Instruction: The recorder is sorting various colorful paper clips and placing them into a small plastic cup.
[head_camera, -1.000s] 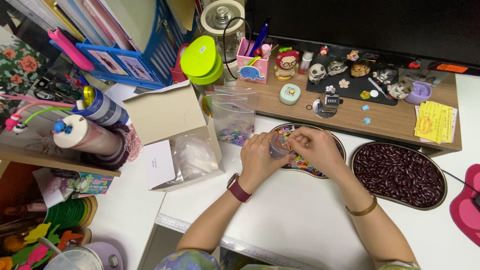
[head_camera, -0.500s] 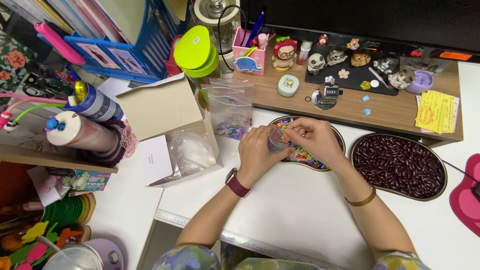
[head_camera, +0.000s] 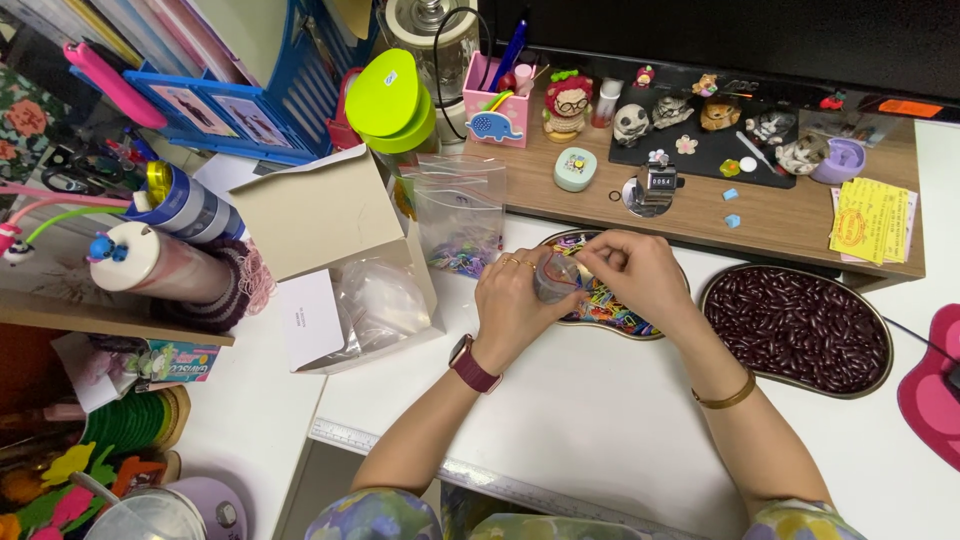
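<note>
Both hands have drifted slightly up over the tray since a moment ago. Her left hand stays clamped around a small clear container, while the right hand, just beside it, pinches a thin red band at its rim, above the tray of colourful bands.

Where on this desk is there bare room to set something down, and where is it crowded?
Bare white desk lies in front of the two metal trays, between the forearms and toward the ruler edge. Another strip runs below the open cardboard box. The wooden shelf and the left side are crowded with figurines, bottles and files.
</note>
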